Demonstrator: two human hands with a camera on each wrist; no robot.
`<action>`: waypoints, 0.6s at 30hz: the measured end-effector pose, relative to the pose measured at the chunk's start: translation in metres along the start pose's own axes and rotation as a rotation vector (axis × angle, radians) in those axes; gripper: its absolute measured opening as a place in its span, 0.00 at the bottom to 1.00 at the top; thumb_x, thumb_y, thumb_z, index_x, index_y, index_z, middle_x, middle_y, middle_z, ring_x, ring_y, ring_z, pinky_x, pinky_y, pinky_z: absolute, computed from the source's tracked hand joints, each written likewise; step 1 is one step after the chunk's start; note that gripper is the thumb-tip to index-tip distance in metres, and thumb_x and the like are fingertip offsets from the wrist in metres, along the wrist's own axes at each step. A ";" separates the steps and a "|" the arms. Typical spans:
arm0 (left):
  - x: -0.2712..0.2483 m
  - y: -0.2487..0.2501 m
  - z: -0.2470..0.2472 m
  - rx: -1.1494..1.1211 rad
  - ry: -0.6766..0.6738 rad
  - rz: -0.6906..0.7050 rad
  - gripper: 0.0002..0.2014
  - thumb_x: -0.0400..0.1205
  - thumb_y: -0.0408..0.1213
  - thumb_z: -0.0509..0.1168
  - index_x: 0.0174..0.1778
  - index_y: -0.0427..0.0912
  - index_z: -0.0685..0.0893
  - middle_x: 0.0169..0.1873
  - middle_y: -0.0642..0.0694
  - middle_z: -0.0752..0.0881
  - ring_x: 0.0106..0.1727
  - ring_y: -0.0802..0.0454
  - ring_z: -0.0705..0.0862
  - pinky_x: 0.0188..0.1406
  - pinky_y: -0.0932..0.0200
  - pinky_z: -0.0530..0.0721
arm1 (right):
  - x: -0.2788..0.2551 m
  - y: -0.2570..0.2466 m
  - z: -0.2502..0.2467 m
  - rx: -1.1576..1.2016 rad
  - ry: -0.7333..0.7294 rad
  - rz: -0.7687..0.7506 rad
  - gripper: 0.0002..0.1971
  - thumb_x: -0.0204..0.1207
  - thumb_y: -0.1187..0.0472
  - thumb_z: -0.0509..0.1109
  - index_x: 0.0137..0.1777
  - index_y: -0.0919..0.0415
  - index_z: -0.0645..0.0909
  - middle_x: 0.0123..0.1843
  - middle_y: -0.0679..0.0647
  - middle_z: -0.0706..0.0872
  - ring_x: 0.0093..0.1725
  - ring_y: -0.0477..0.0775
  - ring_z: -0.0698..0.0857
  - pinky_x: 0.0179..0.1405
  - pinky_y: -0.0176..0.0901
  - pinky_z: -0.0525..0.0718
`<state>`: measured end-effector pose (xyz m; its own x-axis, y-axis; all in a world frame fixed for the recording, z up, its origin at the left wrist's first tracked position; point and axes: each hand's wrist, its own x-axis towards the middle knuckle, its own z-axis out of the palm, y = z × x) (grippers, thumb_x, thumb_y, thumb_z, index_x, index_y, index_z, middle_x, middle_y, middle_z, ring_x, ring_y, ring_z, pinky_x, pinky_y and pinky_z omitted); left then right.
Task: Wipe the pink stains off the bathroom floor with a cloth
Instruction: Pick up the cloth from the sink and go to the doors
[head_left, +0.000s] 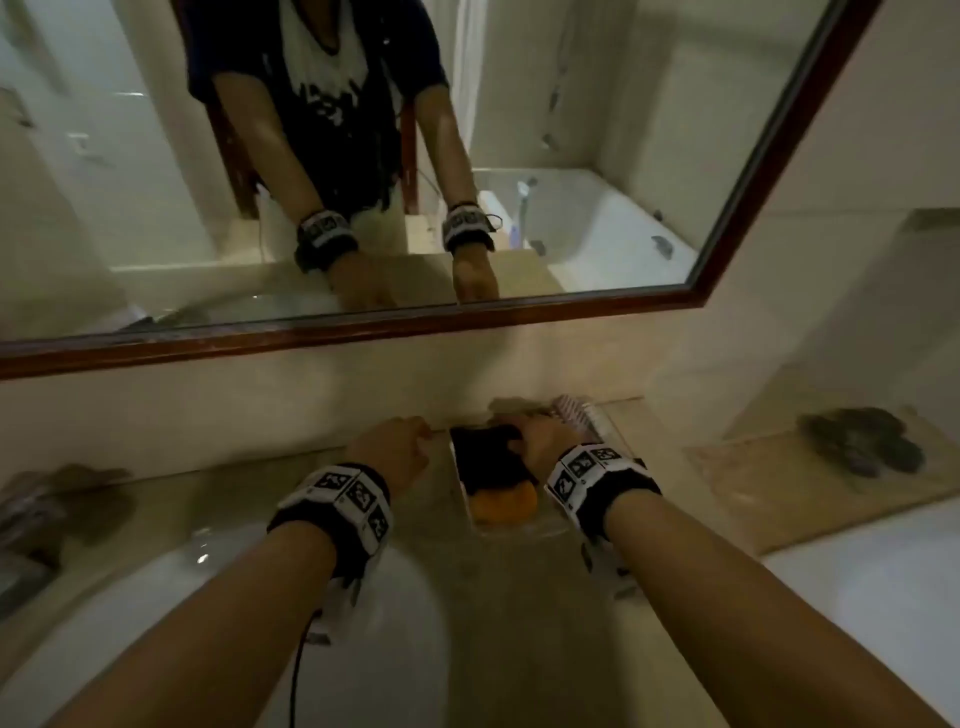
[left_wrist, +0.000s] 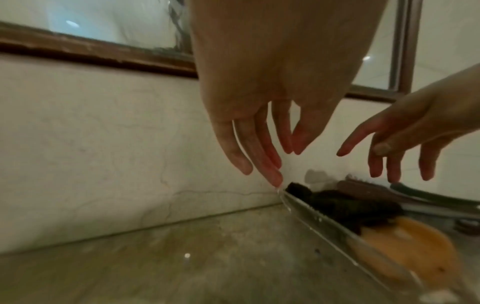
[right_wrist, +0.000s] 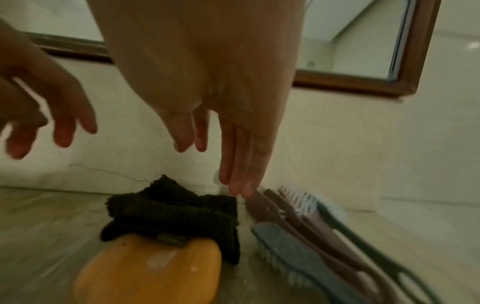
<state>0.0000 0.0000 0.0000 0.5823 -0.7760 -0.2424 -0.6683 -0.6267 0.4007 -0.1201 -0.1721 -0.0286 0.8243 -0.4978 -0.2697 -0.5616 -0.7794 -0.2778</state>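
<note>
A dark folded cloth (head_left: 485, 460) lies in a clear tray (left_wrist: 324, 224) on the stone counter, partly on top of an orange soap bar (head_left: 504, 501). My right hand (head_left: 540, 436) hovers at the cloth's right end. In the right wrist view its fingers (right_wrist: 239, 164) point straight down just above the cloth (right_wrist: 176, 218) and hold nothing. Left of the tray my left hand (head_left: 387, 441) hangs with straight fingers (left_wrist: 259, 160), its tips near the tray's far corner. No floor or pink stain is in view.
Several scrubbing brushes (right_wrist: 311, 236) lie right of the tray against the wall. A white sink (head_left: 260, 623) sits below my left forearm. A wood-framed mirror (head_left: 467, 319) hangs above the counter. A dark bundle (head_left: 862, 439) rests on the right ledge.
</note>
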 end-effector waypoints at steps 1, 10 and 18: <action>0.004 -0.002 0.006 0.005 -0.015 -0.033 0.18 0.83 0.34 0.58 0.70 0.46 0.75 0.63 0.41 0.80 0.61 0.44 0.80 0.61 0.53 0.78 | 0.009 0.005 0.008 0.006 0.029 0.015 0.26 0.82 0.56 0.58 0.80 0.46 0.58 0.80 0.54 0.66 0.77 0.59 0.66 0.78 0.52 0.63; 0.019 -0.019 0.031 0.030 -0.052 -0.173 0.17 0.84 0.35 0.56 0.68 0.50 0.77 0.63 0.46 0.82 0.61 0.48 0.81 0.57 0.60 0.77 | 0.043 -0.005 0.038 -0.078 -0.215 0.290 0.38 0.80 0.50 0.63 0.83 0.49 0.43 0.79 0.67 0.59 0.71 0.73 0.70 0.63 0.69 0.76; 0.015 -0.022 0.032 0.011 -0.093 -0.234 0.16 0.84 0.35 0.56 0.67 0.50 0.77 0.62 0.46 0.80 0.60 0.48 0.81 0.59 0.58 0.79 | 0.042 -0.009 0.017 0.247 -0.138 0.368 0.41 0.76 0.68 0.67 0.82 0.57 0.46 0.78 0.68 0.57 0.66 0.68 0.75 0.55 0.46 0.79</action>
<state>0.0090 -0.0003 -0.0411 0.6769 -0.6127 -0.4080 -0.5255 -0.7903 0.3149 -0.0817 -0.1800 -0.0531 0.5588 -0.6561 -0.5072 -0.8293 -0.4379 -0.3472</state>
